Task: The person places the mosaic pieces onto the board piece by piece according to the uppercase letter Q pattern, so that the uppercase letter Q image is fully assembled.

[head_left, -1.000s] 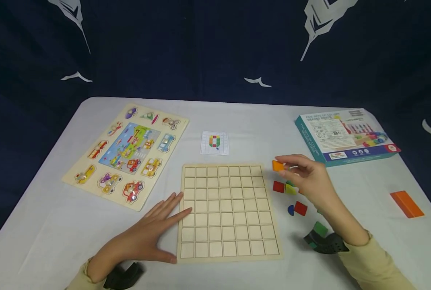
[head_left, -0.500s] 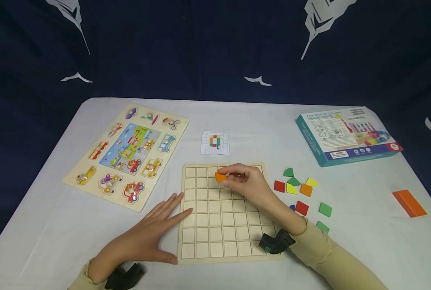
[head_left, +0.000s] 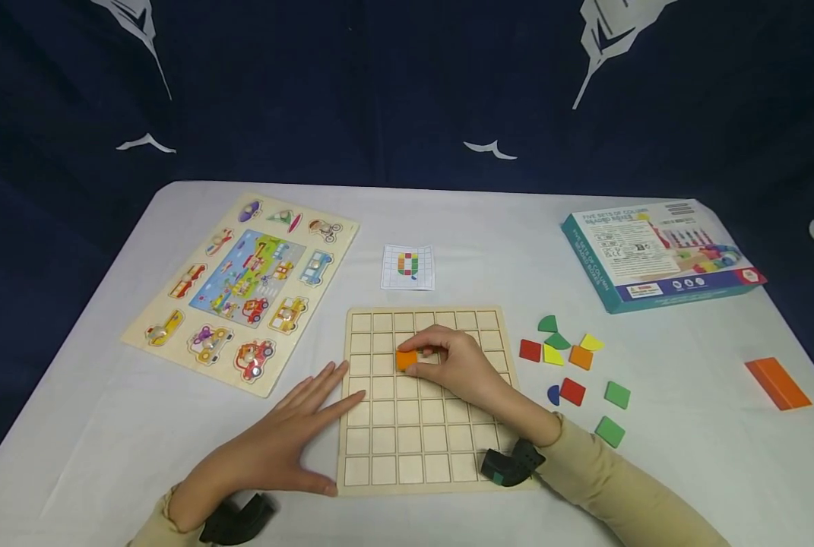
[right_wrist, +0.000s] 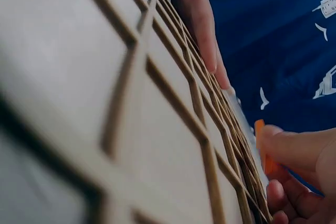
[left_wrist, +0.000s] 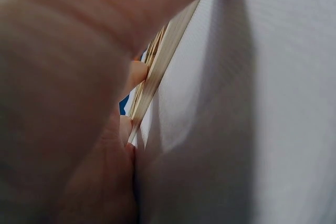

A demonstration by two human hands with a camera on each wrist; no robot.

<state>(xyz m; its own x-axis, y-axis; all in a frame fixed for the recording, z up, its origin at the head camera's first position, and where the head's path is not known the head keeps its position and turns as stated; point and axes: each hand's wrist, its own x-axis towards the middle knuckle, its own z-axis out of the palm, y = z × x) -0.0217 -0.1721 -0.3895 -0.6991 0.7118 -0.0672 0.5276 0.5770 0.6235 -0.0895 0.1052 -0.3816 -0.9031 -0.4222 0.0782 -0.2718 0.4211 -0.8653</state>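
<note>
An orange square tile (head_left: pixel 406 360) is pinched between the thumb and fingers of my right hand (head_left: pixel 457 366), over the upper middle of a wooden grid board (head_left: pixel 420 438). The right wrist view shows the same orange tile (right_wrist: pixel 260 136) tilted near the grid; whether it touches the board I cannot tell. My left hand (head_left: pixel 286 433) lies spread at the board's left edge, its fingers straight. In the left wrist view, the thumb and palm (left_wrist: pixel 63 77) fill much of the picture, beside the board's edge (left_wrist: pixel 163 66).
Loose tiles lie right of the board: a red square (head_left: pixel 572 391), a green square (head_left: pixel 617 394), a blue half-circle (head_left: pixel 553 395) and several others. A pattern card (head_left: pixel 393 281) sits behind the board. A picture puzzle (head_left: pixel 136 328), a flat box (head_left: pixel 625 254) and an orange block (head_left: pixel 779 384) stand around.
My right hand has carried the orange tile left from beside the loose tiles to over the board, then slightly down towards a lower row. The left hand has stayed put.
</note>
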